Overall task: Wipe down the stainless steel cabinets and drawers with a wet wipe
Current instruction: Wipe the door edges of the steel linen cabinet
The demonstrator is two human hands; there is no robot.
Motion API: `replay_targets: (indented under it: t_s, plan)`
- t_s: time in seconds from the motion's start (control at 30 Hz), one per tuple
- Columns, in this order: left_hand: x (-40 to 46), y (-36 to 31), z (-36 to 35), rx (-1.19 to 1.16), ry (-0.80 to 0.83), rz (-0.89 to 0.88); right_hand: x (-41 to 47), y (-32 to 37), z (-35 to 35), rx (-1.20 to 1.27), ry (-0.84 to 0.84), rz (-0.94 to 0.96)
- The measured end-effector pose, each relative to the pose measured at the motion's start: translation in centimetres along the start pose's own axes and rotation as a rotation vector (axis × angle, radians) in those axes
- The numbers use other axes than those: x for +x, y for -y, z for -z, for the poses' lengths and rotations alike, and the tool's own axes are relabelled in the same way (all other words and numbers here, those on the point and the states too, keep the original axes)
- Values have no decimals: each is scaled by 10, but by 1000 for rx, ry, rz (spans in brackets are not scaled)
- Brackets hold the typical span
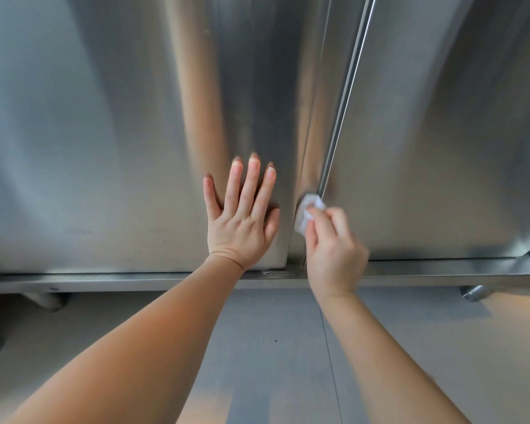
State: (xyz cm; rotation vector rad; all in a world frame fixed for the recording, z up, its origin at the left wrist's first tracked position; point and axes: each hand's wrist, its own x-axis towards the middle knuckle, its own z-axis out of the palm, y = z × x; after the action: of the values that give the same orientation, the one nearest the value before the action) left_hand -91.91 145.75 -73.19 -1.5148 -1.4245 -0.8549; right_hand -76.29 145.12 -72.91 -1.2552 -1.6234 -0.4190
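Observation:
Two stainless steel cabinet doors fill the view, the left door (pixel 104 133) and the right door (pixel 441 133), with a vertical handle strip (pixel 346 96) between them. My left hand (pixel 242 218) lies flat with fingers spread on the lower part of the left door. My right hand (pixel 331 243) pinches a crumpled white wet wipe (pixel 308 211) and presses it against the lower end of the strip, at the edge between the two doors. Part of the wipe is hidden by my fingers.
A steel bottom rail (pixel 135 281) runs under the doors. Round cabinet feet show at the left (pixel 46 299) and the right (pixel 476 292). Below lies a grey tiled floor (pixel 273 347) with a seam line running toward me.

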Motion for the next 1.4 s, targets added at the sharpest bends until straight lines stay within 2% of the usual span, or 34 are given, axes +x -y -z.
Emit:
replay_targets:
  t_s: [0.13, 0.2, 0.33, 0.4, 0.47, 0.57, 0.63, 0.7, 0.8, 0.87, 0.97, 1.03, 1.2, 1.4]
  plan:
    - [0, 1, 2, 13, 17, 9, -49, -15, -1, -34, 350, -9]
    - [0, 0, 2, 10, 15, 2, -38, -13, 0, -13, 321, -26]
    - [-1, 0, 1, -6, 14, -6, 17, 2, 6, 60, 2, -44]
    - [0, 1, 2, -16, 24, -5, 25, 4, 5, 63, -50, -28]
    - [0, 0, 2, -14, 24, -4, 6, 1, 4, 13, 7, 7]
    - [0, 0, 2, 6, 39, 0, -35, -11, 2, -33, 286, -16]
    - [-1, 0, 2, 20, 50, 0, -41, -17, 3, 44, 466, -112]
    - [0, 0, 3, 31, 68, 11, -32, -22, 4, 201, 538, -193]
    - [3, 0, 8, 19, 93, 25, -9, -22, 15, 434, 481, -316]
    - [7, -1, 17, -1, 120, 31, 7, -16, 25, 614, 464, -470]
    - [10, -7, 46, -75, 250, 60, 25, -5, 51, 786, 435, -669]
    - [17, -14, 75, -185, 365, 122, 34, 5, 77, 816, 449, -727]
    - [69, -22, 162, -512, 572, 360, 63, 43, 148, 791, 556, -741]
    - [180, 7, 266, -596, 637, 471, 138, 109, 233, 742, 629, -693]
